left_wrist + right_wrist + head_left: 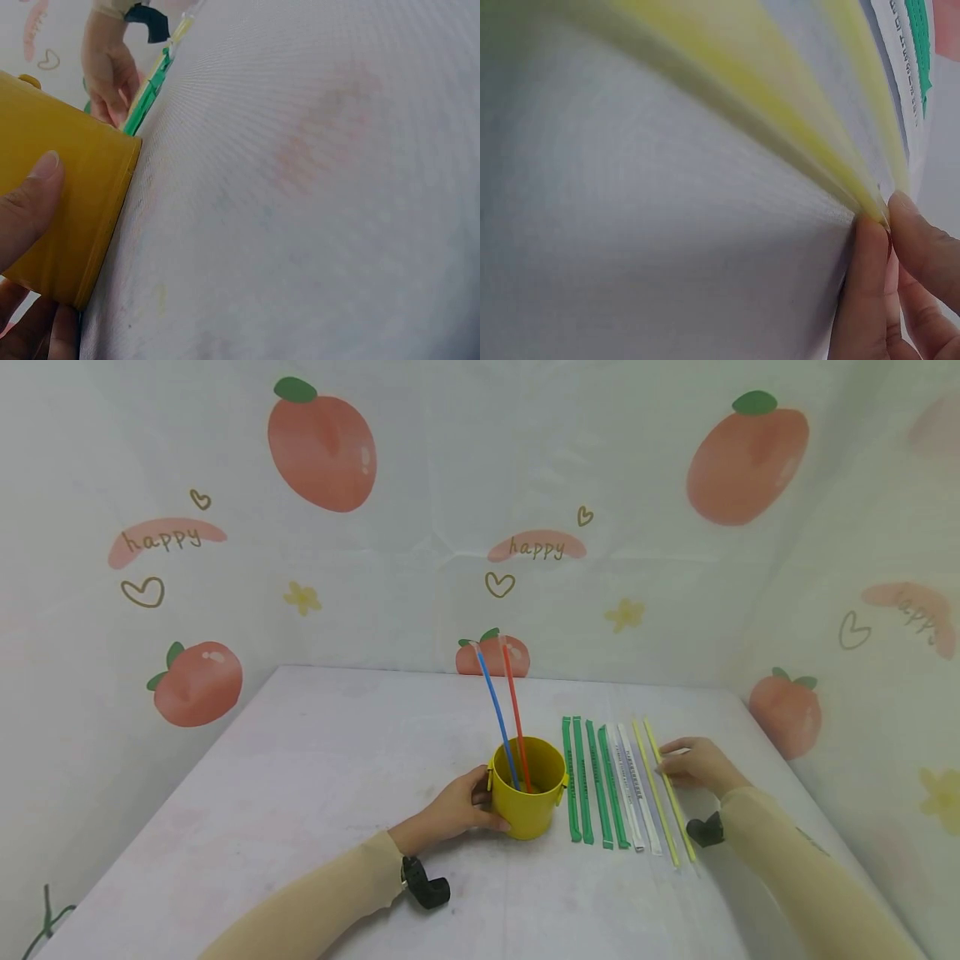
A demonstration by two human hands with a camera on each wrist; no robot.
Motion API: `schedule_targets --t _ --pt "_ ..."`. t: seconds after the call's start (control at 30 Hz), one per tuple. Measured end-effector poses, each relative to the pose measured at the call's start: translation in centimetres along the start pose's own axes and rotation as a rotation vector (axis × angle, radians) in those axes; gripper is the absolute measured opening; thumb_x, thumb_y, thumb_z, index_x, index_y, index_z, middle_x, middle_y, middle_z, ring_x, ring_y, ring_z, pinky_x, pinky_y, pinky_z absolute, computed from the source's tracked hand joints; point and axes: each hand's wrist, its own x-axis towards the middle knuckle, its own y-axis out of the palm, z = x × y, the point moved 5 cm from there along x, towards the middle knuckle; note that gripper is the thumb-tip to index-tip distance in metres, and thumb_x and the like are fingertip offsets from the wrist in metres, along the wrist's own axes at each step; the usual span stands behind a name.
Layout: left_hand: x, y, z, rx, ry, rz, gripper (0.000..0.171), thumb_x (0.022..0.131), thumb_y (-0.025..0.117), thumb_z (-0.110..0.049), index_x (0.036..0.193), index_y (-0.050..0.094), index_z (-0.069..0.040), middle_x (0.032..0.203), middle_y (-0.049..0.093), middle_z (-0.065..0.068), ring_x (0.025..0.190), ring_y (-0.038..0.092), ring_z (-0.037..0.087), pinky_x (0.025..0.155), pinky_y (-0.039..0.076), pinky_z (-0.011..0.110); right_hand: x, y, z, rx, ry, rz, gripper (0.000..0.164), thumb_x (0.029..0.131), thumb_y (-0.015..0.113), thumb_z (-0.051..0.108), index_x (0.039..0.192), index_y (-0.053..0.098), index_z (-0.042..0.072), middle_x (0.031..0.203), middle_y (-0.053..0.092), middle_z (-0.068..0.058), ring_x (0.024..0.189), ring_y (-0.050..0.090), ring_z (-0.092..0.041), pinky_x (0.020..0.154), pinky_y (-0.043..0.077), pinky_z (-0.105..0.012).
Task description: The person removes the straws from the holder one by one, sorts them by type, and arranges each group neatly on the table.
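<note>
My left hand holds a small yellow bucket by its left side; the left wrist view shows the thumb along the wall and fingers near the base. Leaning out of the bucket are a blue straw and a red straw, their upper ends in clear film. My right hand is at the right end of a row of straws. Between thumb and finger it pinches the outermost yellow straw, which has a clear wrapper. A second yellow straw lies just left of it.
Several green paper-wrapped straws lie side by side right of the bucket. White printed straw wrappers come between them and the yellow ones. All rest on a white-covered table, backed by a fruit-print cloth.
</note>
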Motion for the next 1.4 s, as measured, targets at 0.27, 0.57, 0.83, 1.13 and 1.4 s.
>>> schedule_targets --t 0.27,0.57,0.83,1.13,1.4 --pt "-0.02 0.0 0.11 0.008 -0.001 0.003 0.072 0.076 0.083 -0.017 0.137 0.045 -0.008 0.139 0.052 0.009 0.129 0.052 0.027 0.106 0.047 0.036 -0.05 0.04 0.1 -0.069 0.033 -0.011 0.059 0.083 0.072 0.004 0.131 0.044 -0.015 0.112 0.061 -0.027 0.072 0.065 -0.009 0.07 0.06 -0.026" --pt "0.01 0.04 0.02 -0.004 0.0 0.002 0.07 0.077 0.082 -0.014 0.136 0.046 -0.008 0.139 0.052 0.009 0.128 0.053 0.027 0.106 0.047 0.036 0.26 0.11 -0.22 -0.109 0.061 -0.014 0.058 0.084 0.072 0.008 0.132 0.046 -0.012 0.115 0.06 -0.027 0.073 0.064 -0.011 0.07 0.059 -0.025" --pt "0.0 0.0 -0.04 0.007 0.009 0.003 0.069 0.077 0.082 -0.014 0.135 0.046 -0.007 0.139 0.052 0.01 0.128 0.053 0.028 0.106 0.047 0.036 0.38 0.09 -0.4 -0.088 0.082 -0.007 0.059 0.085 0.072 0.009 0.134 0.045 -0.011 0.119 0.058 -0.028 0.075 0.064 -0.01 0.071 0.06 -0.025" --pt "0.08 -0.02 0.07 0.016 0.01 0.004 0.068 0.077 0.082 -0.014 0.135 0.046 -0.007 0.139 0.052 0.01 0.128 0.053 0.028 0.106 0.047 0.036 0.17 -0.02 -0.19 -0.101 0.097 0.002 0.059 0.086 0.071 0.011 0.135 0.045 -0.01 0.124 0.055 -0.029 0.078 0.063 -0.011 0.073 0.059 -0.024" --pt "-0.01 -0.05 -0.17 -0.002 0.017 0.007 0.07 0.077 0.082 -0.012 0.136 0.045 -0.005 0.14 0.051 0.012 0.128 0.053 0.03 0.106 0.047 0.038 0.25 0.05 -0.22 -0.105 0.112 0.012 0.061 0.086 0.071 0.012 0.136 0.044 -0.01 0.126 0.055 -0.029 0.081 0.064 -0.013 0.075 0.06 -0.025"
